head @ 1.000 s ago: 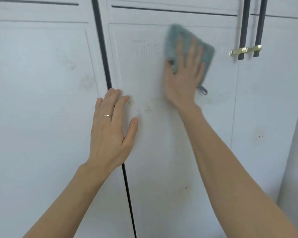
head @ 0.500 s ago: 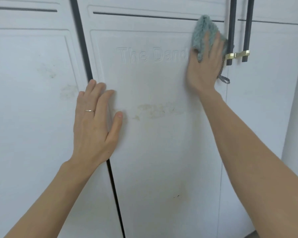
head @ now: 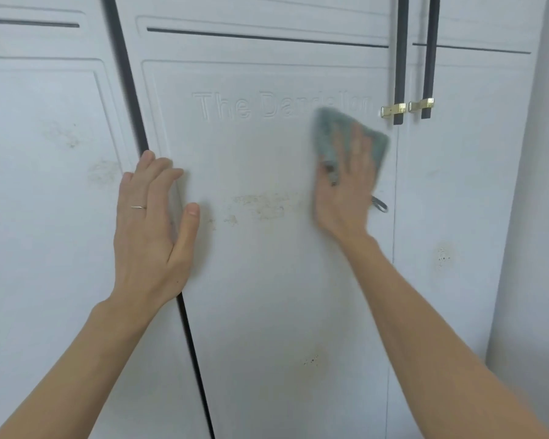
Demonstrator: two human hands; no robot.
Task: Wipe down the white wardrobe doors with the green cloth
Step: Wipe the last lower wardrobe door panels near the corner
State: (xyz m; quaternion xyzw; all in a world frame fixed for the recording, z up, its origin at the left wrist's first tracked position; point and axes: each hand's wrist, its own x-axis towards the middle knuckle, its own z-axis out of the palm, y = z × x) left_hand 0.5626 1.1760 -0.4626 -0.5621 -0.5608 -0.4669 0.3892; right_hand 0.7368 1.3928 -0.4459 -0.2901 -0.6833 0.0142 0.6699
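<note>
Green cloth (head: 373, 144) under flat right fingers (head: 358, 144)

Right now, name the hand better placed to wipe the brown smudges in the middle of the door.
Right. The right hand already presses the green cloth flat on the door, just right of the smudges. The left hand rests bare on the door's left edge.
</note>
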